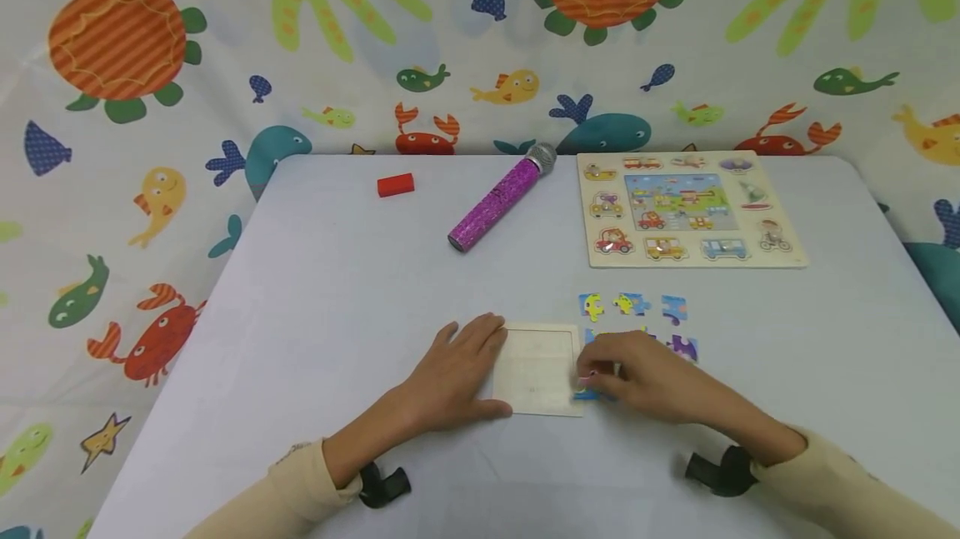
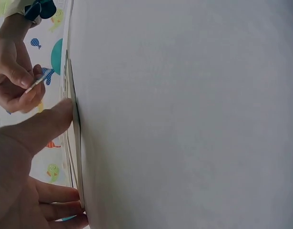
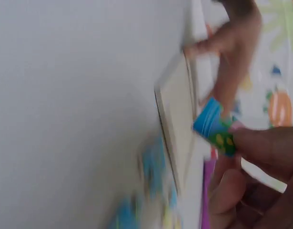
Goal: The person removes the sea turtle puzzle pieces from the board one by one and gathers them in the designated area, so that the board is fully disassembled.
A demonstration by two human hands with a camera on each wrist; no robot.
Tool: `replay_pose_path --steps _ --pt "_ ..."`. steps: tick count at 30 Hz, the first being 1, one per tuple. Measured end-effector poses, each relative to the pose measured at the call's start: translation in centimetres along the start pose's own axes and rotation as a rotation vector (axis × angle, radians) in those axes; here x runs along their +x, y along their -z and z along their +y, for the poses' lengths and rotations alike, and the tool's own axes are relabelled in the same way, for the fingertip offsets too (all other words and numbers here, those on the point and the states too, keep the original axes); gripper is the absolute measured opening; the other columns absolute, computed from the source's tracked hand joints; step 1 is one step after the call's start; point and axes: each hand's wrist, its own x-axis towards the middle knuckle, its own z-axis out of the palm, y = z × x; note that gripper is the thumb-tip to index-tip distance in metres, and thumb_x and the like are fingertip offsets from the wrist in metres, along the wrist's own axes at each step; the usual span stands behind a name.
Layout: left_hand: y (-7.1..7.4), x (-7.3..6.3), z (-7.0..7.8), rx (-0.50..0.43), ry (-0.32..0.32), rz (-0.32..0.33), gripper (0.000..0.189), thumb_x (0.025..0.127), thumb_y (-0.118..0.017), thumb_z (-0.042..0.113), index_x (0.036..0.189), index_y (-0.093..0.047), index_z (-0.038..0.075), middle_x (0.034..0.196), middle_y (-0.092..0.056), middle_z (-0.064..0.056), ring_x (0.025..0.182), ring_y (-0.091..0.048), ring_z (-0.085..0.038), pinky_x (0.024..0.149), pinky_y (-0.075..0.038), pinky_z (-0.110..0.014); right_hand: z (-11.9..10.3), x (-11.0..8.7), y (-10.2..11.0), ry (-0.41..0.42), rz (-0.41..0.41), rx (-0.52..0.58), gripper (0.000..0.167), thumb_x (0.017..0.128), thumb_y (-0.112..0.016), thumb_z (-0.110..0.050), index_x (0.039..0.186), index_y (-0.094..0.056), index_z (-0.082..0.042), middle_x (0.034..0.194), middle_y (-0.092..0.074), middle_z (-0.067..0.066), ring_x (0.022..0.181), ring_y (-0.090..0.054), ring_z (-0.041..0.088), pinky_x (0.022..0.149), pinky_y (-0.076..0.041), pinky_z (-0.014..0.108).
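My left hand (image 1: 459, 381) rests along the left side of a square wooden puzzle tray (image 1: 536, 374), its fingers extended at the far left corner and its thumb at the near left corner. The tray lies flat, with a bare pale surface. Just off its right edge, my right hand (image 1: 641, 376) pinches a jigsaw piece (image 3: 214, 125) between thumb and fingers. That piece is blue and green with yellow spots, tilted up in the right wrist view. Several loose jigsaw pieces (image 1: 673, 307) lie beyond and partly beneath the right hand, which hides some of them.
A peg puzzle board (image 1: 585, 231) with vehicle pieces lies at the back right. Left of it is a glittery purple microphone (image 1: 495, 204), and farther left a red block (image 1: 395, 185). A sea-animal printed cloth (image 1: 465, 22) hangs behind the white table (image 1: 337, 297).
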Motion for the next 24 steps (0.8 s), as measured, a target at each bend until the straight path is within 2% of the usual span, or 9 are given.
replay_pose_path --steps 5,9,15,20,24 --pt "-0.2 0.1 0.0 0.005 -0.008 0.010 0.097 0.084 -0.079 0.055 0.152 -0.041 -0.004 0.161 -0.036 -0.018 0.151 -0.029 -0.031 0.115 -0.028 -0.062 2.0 -3.3 3.5 -0.122 0.037 -0.034 0.007 0.094 -0.074 -0.017 0.092 -0.069 -0.021 0.082 -0.061 -0.014 0.078 -0.056 0.006 0.066 -0.049 0.024" --pt "-0.2 0.1 0.0 0.000 0.001 0.006 0.097 0.084 -0.079 0.055 0.151 -0.042 -0.004 0.161 -0.036 -0.018 0.151 -0.029 -0.031 0.115 -0.028 -0.063 3.8 -5.5 4.8 -0.194 0.031 -0.078 0.010 0.093 -0.076 -0.016 0.091 -0.068 -0.021 0.080 -0.059 -0.014 0.076 -0.054 0.004 0.065 -0.048 0.023" --pt "0.0 0.0 0.0 -0.004 0.008 -0.001 0.096 0.085 -0.079 0.055 0.152 -0.042 -0.004 0.161 -0.036 -0.017 0.151 -0.029 -0.031 0.116 -0.027 -0.063 5.5 -7.2 4.3 -0.183 -0.023 -0.051 0.015 0.091 -0.076 -0.012 0.088 -0.067 -0.023 0.080 -0.058 -0.016 0.076 -0.053 0.003 0.065 -0.046 0.023" --pt "0.1 0.0 0.1 -0.003 0.008 -0.003 0.097 0.085 -0.079 0.055 0.152 -0.041 -0.004 0.161 -0.035 -0.017 0.151 -0.028 -0.031 0.116 -0.027 -0.063 5.5 -7.1 3.3 -0.198 0.046 -0.129 0.018 0.088 -0.079 -0.010 0.087 -0.066 -0.022 0.078 -0.054 -0.015 0.074 -0.050 0.003 0.063 -0.044 0.023" --pt "0.1 0.0 0.1 -0.004 0.013 -0.010 0.097 0.085 -0.078 0.055 0.153 -0.041 -0.003 0.162 -0.034 -0.017 0.152 -0.027 -0.030 0.117 -0.026 -0.062 5.0 -6.8 2.5 -0.265 0.109 -0.205 0.014 0.086 -0.080 -0.009 0.092 -0.070 -0.017 0.078 -0.054 -0.012 0.073 -0.048 0.006 0.062 -0.043 0.024"
